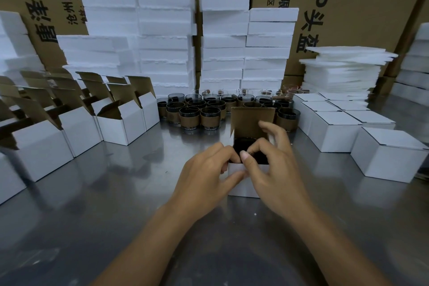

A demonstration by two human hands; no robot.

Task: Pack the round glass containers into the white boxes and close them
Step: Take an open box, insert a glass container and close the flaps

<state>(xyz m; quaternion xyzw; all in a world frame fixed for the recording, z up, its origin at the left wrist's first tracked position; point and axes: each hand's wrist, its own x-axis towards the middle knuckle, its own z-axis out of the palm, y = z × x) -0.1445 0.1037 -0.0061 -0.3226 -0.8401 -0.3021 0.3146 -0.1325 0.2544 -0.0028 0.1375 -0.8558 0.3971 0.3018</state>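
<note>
A white box stands near the middle of the table, closer to the near edge than the other goods, and one dark glass container already sits down inside it. The brown lid flap stands upright at the back, so the box is not yet closed.

The left hand holds the near left corner of the box in a closed grip, fingers curled over the rim and thumb on the front wall, most likely to steady it. The right hand pinches thumb and forefinger together at the near rim, its other fingers spread toward the lid. It may be tucking a side flap, but the fingers cover that spot.

More glass containers wait in a cluster toward the far edge, within reach. Open boxes line the left edge with flaps up, ready to fill, and closed boxes are set toward the right edge, so the work seems to run left to right.

Most of the packed glass is hidden by the box walls and both hands. The rear glasses are hard to make out against the foam stacks
</note>
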